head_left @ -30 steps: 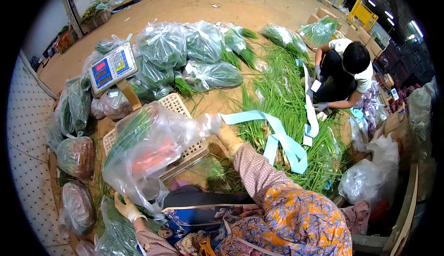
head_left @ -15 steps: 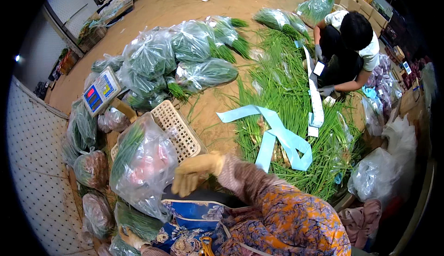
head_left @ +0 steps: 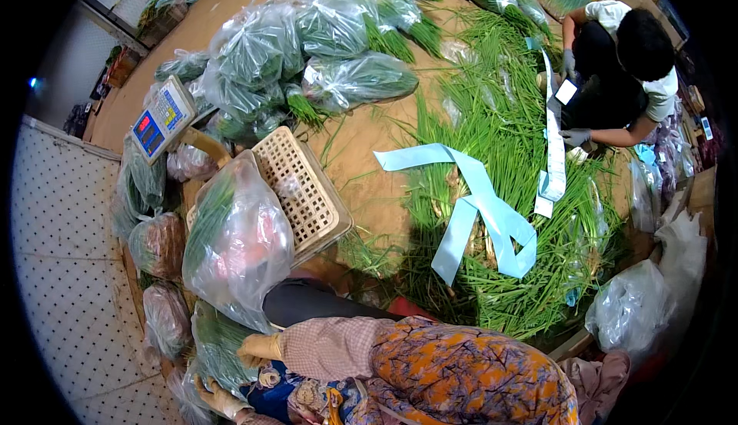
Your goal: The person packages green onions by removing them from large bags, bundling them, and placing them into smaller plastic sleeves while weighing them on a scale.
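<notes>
Low at the left, a clear plastic bag of green onions (head_left: 219, 333) lies beside my body. My right hand (head_left: 260, 348), in a tan glove, rests at the bag's near side with its fingers curled against it. Just below, my gloved left hand (head_left: 221, 399) touches the bag's lower end, its fingers stretched out and apart. A larger clear bag with greens and something pinkish (head_left: 242, 244) leans on a cream plastic basket (head_left: 338, 221) beyond my hands. Part of the bag nearest me is hidden by my right hand and sleeve.
A digital scale (head_left: 164, 120) stands behind the basket. Bagged greens (head_left: 323, 25) are heaped beyond. Loose green onions (head_left: 507, 233) cover the floor at right, with a pale blue strip (head_left: 480, 187) on them. A co-worker (head_left: 630, 64) crouches at far right.
My right hand has swung down and left from beside the large bag to the bag near my left hand. The view has shifted, and the left hand stays by the same bag.
</notes>
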{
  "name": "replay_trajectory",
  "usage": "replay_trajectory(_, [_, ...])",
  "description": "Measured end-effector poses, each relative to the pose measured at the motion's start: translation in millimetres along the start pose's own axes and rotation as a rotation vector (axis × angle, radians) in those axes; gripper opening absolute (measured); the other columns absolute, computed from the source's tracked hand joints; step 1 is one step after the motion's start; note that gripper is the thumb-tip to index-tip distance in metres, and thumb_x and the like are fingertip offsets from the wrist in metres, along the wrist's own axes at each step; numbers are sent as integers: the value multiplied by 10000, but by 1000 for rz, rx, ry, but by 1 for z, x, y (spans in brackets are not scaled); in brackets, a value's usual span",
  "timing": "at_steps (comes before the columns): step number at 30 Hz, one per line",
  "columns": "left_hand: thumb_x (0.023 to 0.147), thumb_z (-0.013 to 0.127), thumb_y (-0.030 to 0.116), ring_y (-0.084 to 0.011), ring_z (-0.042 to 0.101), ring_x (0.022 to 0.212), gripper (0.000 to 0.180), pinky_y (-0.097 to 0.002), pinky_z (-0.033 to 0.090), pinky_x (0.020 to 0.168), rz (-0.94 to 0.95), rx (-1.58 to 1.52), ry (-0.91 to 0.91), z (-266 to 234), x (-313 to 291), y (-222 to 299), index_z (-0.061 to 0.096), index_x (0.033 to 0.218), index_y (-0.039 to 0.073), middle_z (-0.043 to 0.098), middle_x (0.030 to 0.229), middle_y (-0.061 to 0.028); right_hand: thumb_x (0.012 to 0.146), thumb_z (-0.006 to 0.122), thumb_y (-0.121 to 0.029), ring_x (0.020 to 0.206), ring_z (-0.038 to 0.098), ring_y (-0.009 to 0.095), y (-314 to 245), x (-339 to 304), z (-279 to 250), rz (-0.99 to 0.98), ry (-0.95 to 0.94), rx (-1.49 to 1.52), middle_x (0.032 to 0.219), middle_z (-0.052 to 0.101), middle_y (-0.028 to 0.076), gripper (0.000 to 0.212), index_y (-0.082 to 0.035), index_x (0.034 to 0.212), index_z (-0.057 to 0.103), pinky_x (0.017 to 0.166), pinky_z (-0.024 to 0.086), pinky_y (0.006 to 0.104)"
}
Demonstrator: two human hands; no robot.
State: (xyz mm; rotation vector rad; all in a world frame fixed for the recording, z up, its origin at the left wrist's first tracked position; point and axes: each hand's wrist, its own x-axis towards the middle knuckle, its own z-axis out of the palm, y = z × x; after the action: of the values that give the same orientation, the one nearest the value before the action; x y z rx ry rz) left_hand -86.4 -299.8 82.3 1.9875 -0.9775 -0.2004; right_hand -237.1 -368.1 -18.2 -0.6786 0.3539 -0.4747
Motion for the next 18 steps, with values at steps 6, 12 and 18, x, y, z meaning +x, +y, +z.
replay_trajectory(6, [821,449,69,-260,479,1023,336,-357,396,874,114,150,-52,-9,-8,23,454,1154,25,474,1170,-140,772,509,-302,402,424,127,-6,4,10,-22,13,-43,495,501,27,312,-66,571,545,341,300,300])
replay_trajectory(12, [812,427,33,-245,463,1049,363,-348,357,923,-27,-110,-32,-12,-26,27,448,1174,13,464,1188,-129,746,546,-225,409,439,133,0,8,28,50,29,40,527,535,80,225,-66,587,552,337,301,293])
replay_trajectory(18, [817,411,0,-239,491,990,331,-352,419,842,-24,-164,-64,-9,-22,17,465,1140,44,478,1142,-128,731,555,-218,440,499,169,-7,5,28,59,16,3,667,611,143,225,-26,616,578,360,348,296])
